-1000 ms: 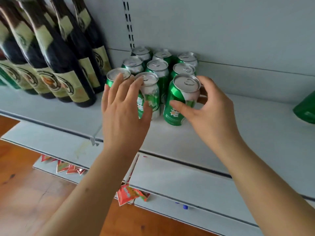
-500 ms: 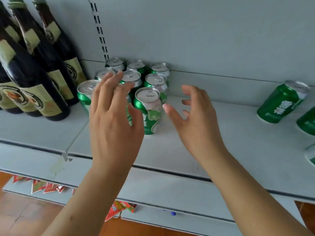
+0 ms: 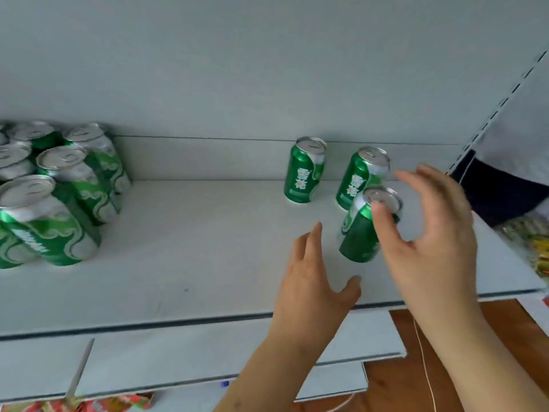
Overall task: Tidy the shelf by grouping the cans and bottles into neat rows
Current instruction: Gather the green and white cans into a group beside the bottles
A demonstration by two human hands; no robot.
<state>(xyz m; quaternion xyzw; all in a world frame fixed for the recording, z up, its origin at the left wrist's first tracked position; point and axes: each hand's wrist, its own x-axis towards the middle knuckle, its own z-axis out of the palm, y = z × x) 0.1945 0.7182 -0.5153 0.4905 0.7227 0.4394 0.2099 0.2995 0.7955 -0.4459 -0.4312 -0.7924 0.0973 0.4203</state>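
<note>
Both hands, left hand (image 3: 315, 289) and right hand (image 3: 430, 245), are spread, holding nothing, flanking the nearest green can (image 3: 361, 233) toward the shelf's (image 3: 208, 263) right edge; grip its sides squarely, keeping it upright

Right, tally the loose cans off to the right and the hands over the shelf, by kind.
Loose cans: 3 (back, middle, front)
Hands: 2 (left hand, right hand)
Total: 5
</note>
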